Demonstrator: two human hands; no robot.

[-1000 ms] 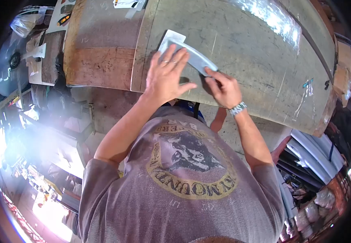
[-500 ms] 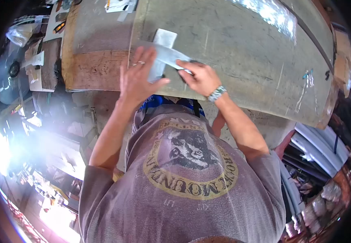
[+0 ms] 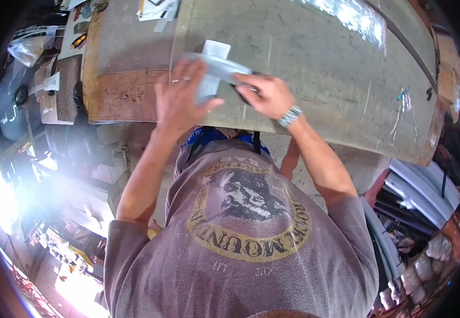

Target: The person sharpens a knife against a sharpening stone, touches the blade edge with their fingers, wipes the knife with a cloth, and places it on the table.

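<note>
Blade (image 3: 226,68) is looking stiff, prob. slick; R hand (image 3: 268,96) is gripping near end (best hold), L hand (image 3: 179,99) lying flat-fingered opp.

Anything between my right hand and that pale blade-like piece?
Nothing visible: the right hand holds one end of the pale blade-like piece. The left hand is at its other end.

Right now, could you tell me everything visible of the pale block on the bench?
The pale block looks flat and rectangular, whitish at its far end and greyer nearer the person; its material is unclear. It lies on the worn grey bench top, its length pointing away from the person. A curved blade-like strip crosses over it, hiding its middle. Its near end is beside the left hand; whether they touch is unclear.
</note>
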